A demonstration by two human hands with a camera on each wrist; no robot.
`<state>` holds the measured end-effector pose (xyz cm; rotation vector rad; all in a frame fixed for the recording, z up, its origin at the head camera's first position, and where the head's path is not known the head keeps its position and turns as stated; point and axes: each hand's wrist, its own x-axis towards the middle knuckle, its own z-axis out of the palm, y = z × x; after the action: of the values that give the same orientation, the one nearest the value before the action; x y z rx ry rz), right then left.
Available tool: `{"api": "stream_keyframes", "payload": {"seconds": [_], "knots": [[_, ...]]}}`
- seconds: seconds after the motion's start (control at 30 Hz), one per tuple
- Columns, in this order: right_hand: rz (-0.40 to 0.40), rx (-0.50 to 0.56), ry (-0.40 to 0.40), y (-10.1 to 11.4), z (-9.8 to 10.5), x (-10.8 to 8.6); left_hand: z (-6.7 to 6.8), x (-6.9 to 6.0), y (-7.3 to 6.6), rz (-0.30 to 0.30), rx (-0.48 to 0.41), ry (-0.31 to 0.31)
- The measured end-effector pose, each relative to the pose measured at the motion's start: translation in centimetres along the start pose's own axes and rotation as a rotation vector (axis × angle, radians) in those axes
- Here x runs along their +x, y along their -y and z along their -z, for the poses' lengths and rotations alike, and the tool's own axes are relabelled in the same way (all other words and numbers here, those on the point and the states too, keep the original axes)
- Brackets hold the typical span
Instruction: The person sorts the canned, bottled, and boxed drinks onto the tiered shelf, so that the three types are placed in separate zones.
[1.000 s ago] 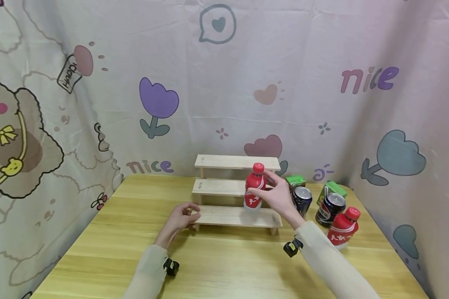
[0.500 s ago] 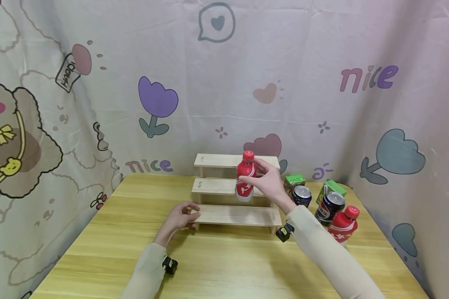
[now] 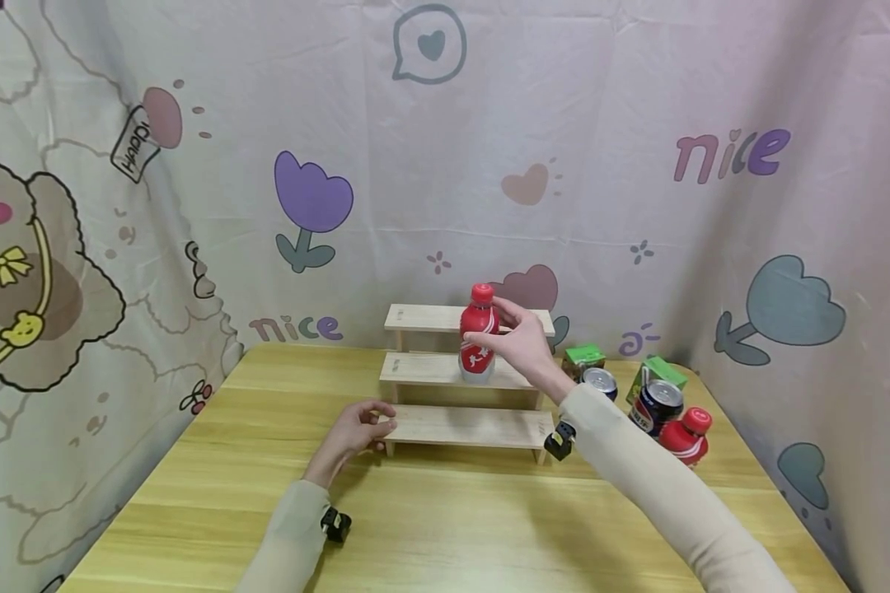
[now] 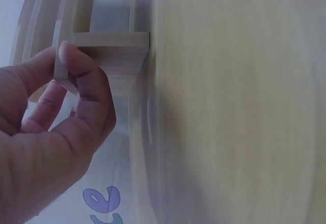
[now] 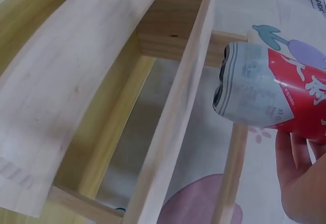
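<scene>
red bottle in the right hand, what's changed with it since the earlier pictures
The red plastic bottle with a red cap has moved up and to the left in the head view, carried upright by the right hand, which held it throughout. Nothing was let go or newly gripped. The left hand still holds the left end of the pale wooden three-tier stand, which stayed put.

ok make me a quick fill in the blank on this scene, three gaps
The right hand holds a bottle whose cap is ____.
The wooden stand has ____ shelves in all.
Counting from the bottom, the left hand grips shelf number ____.

Missing words: red; three; one
</scene>
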<state>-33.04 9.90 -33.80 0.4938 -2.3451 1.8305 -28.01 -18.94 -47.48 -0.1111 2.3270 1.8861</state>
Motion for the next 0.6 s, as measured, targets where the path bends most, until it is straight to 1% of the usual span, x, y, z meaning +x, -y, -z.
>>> {"api": "stream_keyframes", "payload": {"seconds": [0.07,0.3,0.4,0.6], "knots": [[0.009,0.003,-0.003,0.2,0.0,0.3,-0.1,0.1,0.0,-0.001,-0.005,0.0],[0.0,-0.019,-0.012,1.3,0.1,1.5,-0.4,0.1,0.1,-0.006,-0.04,0.01],[0.01,-0.02,-0.017,1.7,0.0,2.0,-0.4,0.1,0.2,-0.011,-0.035,0.019],[0.034,-0.036,-0.021,2.5,-0.2,3.2,-0.1,0.3,0.2,-0.005,-0.025,0.012]]}}
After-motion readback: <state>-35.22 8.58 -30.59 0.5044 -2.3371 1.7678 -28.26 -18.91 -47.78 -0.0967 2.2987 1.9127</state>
